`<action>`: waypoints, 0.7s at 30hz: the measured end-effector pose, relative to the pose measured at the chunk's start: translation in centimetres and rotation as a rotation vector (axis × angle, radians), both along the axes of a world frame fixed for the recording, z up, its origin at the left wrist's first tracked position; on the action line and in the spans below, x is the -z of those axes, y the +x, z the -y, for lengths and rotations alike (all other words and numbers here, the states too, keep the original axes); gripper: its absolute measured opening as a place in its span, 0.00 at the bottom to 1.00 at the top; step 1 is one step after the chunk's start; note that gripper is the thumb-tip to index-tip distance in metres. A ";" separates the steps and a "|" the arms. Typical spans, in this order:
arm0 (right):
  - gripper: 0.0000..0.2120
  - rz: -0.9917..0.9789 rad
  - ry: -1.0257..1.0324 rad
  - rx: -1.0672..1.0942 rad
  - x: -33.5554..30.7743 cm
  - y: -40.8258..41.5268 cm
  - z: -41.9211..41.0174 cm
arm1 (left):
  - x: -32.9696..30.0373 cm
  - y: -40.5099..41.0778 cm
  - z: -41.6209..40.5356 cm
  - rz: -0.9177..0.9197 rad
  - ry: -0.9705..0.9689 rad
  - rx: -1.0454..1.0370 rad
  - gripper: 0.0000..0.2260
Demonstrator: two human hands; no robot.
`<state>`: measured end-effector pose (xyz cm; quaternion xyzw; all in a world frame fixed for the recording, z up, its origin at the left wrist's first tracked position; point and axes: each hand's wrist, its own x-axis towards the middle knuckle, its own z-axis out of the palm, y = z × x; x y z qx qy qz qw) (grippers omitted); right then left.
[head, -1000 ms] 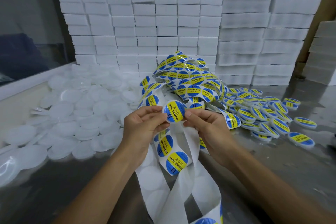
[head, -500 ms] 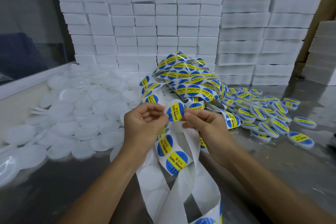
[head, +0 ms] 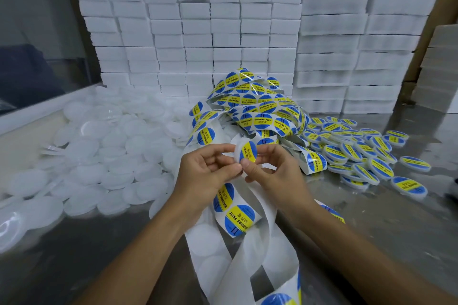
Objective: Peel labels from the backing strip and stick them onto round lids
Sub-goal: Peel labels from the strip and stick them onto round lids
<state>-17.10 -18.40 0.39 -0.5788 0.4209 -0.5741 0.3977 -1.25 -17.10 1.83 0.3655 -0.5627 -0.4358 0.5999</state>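
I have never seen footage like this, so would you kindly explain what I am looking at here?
This is no machine: a person wears a camera on the head, looking down at their own bare hands over a grey metal table. The left hand and right hand together hold a round white plastic lid with a blue and yellow round label on it. Below them hangs the white backing strip. Plain white lids lie heaped on the left, labelled lids on the right, a tangle of unused labels between. White foam blocks are stacked behind.
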 end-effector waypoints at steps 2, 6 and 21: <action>0.26 0.016 0.006 0.002 0.2 0.1 0.1 | 0.1 0.0 0.1 -0.015 0.008 0.014 0.19; 0.30 0.019 0.065 -0.036 0.3 0.0 0.3 | 0.0 0.1 0.3 -0.013 -0.018 0.038 0.19; 0.18 -0.020 -0.139 -0.070 0.1 0.0 0.3 | 0.3 -0.1 0.3 -0.186 0.121 0.151 0.13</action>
